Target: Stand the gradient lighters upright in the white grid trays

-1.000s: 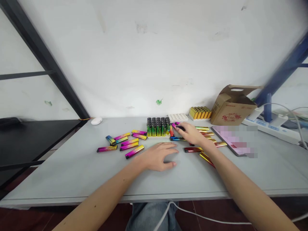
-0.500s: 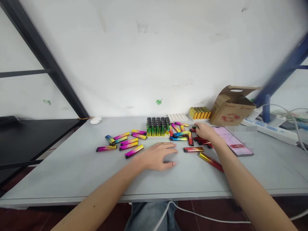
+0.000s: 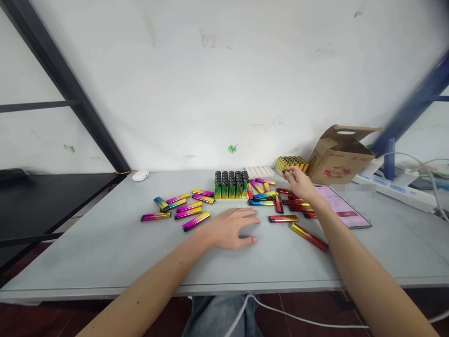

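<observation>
My left hand (image 3: 235, 228) rests on the table with its fingers apart and nothing in it. My right hand (image 3: 299, 181) pinches a small lighter (image 3: 286, 172) with a greenish end showing; the rest is hidden by the fingers. Under and beside that hand lie several red lighters (image 3: 294, 202). Black-topped green lighters (image 3: 231, 186) stand upright in rows in a white tray, beyond my left hand. Purple-yellow lighters (image 3: 195, 221) lie loose to the left, and a blue-yellow lighter (image 3: 264, 196) lies right of the tray. One red-yellow lighter (image 3: 308, 237) is near my right forearm.
An unfilled white holed tray (image 3: 259, 171) and a block of yellow lighters (image 3: 292, 163) stand by the wall. An open cardboard box (image 3: 338, 161), a phone (image 3: 345, 208) and a white power strip (image 3: 400, 191) are at the right. A white case (image 3: 141, 176) sits back left.
My right hand has lifted from among the red lighters and moved up and slightly right, carrying the greenish lighter. My left hand has stayed in place.
</observation>
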Demonstrator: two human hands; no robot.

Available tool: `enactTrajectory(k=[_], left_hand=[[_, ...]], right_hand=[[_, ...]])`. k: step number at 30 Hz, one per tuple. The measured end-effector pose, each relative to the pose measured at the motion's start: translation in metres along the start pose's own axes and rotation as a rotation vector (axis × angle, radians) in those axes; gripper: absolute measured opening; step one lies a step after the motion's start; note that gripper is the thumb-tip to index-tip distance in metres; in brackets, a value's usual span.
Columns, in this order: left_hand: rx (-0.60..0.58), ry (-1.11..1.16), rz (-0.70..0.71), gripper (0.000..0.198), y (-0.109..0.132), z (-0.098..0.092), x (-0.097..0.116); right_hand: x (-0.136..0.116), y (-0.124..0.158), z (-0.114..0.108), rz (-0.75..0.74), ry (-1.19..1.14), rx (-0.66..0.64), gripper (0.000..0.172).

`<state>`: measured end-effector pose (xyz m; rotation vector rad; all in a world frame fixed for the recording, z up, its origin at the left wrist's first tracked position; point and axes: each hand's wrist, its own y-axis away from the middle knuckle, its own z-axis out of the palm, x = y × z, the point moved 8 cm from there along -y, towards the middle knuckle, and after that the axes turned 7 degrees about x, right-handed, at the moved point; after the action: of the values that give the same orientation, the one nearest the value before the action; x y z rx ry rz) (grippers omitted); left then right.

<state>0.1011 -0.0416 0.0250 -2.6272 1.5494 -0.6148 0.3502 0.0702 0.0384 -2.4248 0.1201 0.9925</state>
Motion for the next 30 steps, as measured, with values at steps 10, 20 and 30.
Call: enactTrajectory(k=[10, 20, 30], left_hand=[[0.023, 0.005, 0.014, 0.048, -0.002, 0.001, 0.000], [0.028, -0.003, 0.017, 0.049, -0.002, 0.002, -0.002], [0.064, -0.009, 0.032, 0.045, -0.002, 0.001, -0.001]], right_hand=[[-0.093, 0.046, 0.043, 0.259, -1.178, -0.371, 0.026], [-0.104, 0.068, 0.065, 0.342, -1.265, -0.522, 0.020], [-0.107, 0.078, 0.072, 0.433, -1.317, -0.600, 0.022]])
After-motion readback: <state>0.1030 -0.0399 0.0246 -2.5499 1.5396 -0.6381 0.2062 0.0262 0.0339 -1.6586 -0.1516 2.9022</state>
